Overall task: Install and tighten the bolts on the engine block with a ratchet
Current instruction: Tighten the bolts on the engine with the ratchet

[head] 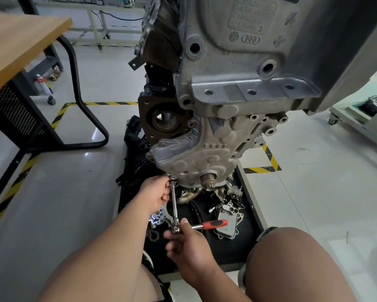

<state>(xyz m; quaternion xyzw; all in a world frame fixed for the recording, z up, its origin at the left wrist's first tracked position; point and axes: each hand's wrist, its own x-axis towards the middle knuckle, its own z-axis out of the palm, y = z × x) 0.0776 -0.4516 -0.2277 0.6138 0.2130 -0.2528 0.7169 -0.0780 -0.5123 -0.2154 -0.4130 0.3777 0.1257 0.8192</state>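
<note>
The grey cast-metal engine block (270,51) bears raised lettering near its top: "03C", then "China"; the other characters are blurred. Below sit a VW roundel (233,36) and four interlinked rings (250,39).

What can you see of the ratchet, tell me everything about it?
The ratchet is shiny metal with a red and black grip that points right, untouched. A long thin extension bar runs from its head up to the lower left corner of the engine cover. The left hand grips the bar's top end; the right hand pinches the head.
</note>
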